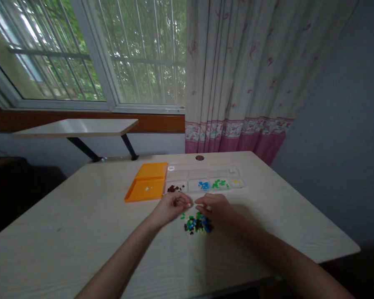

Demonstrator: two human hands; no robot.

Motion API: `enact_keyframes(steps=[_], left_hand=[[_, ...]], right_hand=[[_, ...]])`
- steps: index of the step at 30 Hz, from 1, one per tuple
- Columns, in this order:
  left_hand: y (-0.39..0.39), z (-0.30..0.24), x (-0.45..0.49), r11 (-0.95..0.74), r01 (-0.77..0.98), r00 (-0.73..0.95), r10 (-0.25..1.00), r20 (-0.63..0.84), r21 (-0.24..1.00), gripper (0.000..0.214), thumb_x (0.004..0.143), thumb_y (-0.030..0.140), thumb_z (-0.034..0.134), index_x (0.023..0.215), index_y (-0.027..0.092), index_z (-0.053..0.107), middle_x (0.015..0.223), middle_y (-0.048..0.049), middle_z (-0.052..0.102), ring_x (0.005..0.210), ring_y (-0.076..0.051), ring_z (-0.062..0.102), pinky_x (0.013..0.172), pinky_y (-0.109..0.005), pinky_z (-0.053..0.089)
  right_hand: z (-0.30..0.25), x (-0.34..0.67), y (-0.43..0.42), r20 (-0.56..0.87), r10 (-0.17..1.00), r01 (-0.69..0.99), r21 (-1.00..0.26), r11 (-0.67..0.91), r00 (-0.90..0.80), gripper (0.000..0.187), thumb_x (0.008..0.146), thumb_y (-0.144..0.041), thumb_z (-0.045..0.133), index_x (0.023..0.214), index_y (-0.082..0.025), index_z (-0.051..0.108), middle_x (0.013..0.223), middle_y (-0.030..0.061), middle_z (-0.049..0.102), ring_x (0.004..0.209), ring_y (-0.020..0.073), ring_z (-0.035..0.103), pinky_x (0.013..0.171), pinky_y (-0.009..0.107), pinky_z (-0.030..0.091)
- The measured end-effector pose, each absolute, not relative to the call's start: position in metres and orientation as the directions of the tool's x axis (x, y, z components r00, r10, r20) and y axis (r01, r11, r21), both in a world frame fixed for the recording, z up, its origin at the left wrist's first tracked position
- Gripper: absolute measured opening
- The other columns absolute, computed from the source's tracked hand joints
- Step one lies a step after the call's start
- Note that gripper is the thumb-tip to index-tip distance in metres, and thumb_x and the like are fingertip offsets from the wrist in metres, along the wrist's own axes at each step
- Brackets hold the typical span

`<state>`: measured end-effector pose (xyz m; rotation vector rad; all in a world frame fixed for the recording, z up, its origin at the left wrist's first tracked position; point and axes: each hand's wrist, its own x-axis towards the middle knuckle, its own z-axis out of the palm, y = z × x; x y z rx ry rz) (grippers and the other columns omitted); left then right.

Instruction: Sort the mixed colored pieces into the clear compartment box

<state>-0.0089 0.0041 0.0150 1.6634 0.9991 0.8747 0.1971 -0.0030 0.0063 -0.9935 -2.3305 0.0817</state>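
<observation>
My left hand [173, 204] is pinched, with what looks like a small white piece [189, 204] at its fingertips. Facing it across a narrow gap, my right hand [217, 205] has its thumb and forefinger apart, and I see nothing between them. Just below both hands lies a mixed pile of small plastic pieces [198, 224] in green, blue, brown and pale yellow. Beyond the hands is a clear compartment tray [188, 192]. Its near compartments hold brown pieces [174, 188], blue pieces [203, 185], green pieces [220, 183] and a few yellow pieces [236, 182].
An orange open case [143, 177] with a few white pieces [147, 188] lies left of the clear tray. Everything rests on a pale wooden table [81, 232]. A raised shelf [81, 126] stands at the back left, and a curtain [237, 83] hangs behind the table.
</observation>
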Motion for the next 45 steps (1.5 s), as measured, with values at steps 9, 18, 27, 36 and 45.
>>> enact_keyframes(steps=[9,18,27,36,45], left_hand=[[0.005,0.010,0.001,-0.149,0.030,0.342,0.931,0.130,0.988,0.022,0.064,0.031,0.070,0.070,0.011,0.063,0.065,-0.0037,0.065,0.057,-0.010,0.056,0.054,-0.020,0.042],[0.003,0.015,0.000,-0.358,0.209,0.291,0.911,0.292,0.910,0.022,0.068,0.035,0.067,0.072,0.013,0.066,0.071,-0.0043,0.061,0.064,-0.012,0.055,0.054,-0.019,0.041],[-0.004,0.025,-0.001,-0.531,0.424,0.343,0.844,0.413,0.734,0.012,0.076,0.025,0.060,0.076,0.016,0.067,0.074,-0.0050,0.063,0.064,-0.012,0.054,0.053,-0.019,0.039],[-0.006,0.025,0.000,-0.606,0.452,0.376,0.795,0.477,0.654,0.010,0.078,0.021,0.057,0.076,0.016,0.065,0.072,-0.0038,0.062,0.065,-0.011,0.053,0.056,-0.020,0.041],[-0.007,0.050,-0.021,-0.628,0.579,0.160,0.713,0.683,0.520,0.011,0.077,0.025,0.056,0.075,0.016,0.062,0.069,-0.0037,0.062,0.059,-0.011,0.053,0.055,-0.020,0.044]], right_hand=[[0.007,0.186,-0.008,0.573,0.714,0.631,-0.391,0.670,-0.403,0.015,0.079,-0.035,0.059,0.086,-0.023,0.066,0.073,-0.0001,0.066,0.064,0.0106,0.059,0.063,0.020,0.041],[0.008,0.187,-0.007,0.630,0.673,0.632,-0.349,0.692,-0.388,0.012,0.080,-0.029,0.056,0.083,-0.023,0.066,0.071,0.0001,0.067,0.064,0.0108,0.060,0.063,0.020,0.042],[0.013,0.188,-0.007,0.664,0.636,0.593,-0.345,0.727,-0.393,0.009,0.077,-0.025,0.057,0.080,-0.022,0.065,0.067,-0.0007,0.065,0.061,0.0106,0.059,0.060,0.020,0.042],[0.010,0.188,-0.006,0.642,0.654,0.538,-0.413,0.735,-0.400,0.011,0.078,-0.027,0.057,0.083,-0.020,0.064,0.070,0.0007,0.065,0.064,0.0108,0.059,0.062,0.020,0.043],[0.010,0.197,-0.003,0.421,0.633,0.511,-0.374,0.774,-0.649,0.015,0.083,-0.025,0.052,0.086,-0.022,0.066,0.083,0.0016,0.065,0.076,0.0107,0.060,0.070,0.019,0.044]])
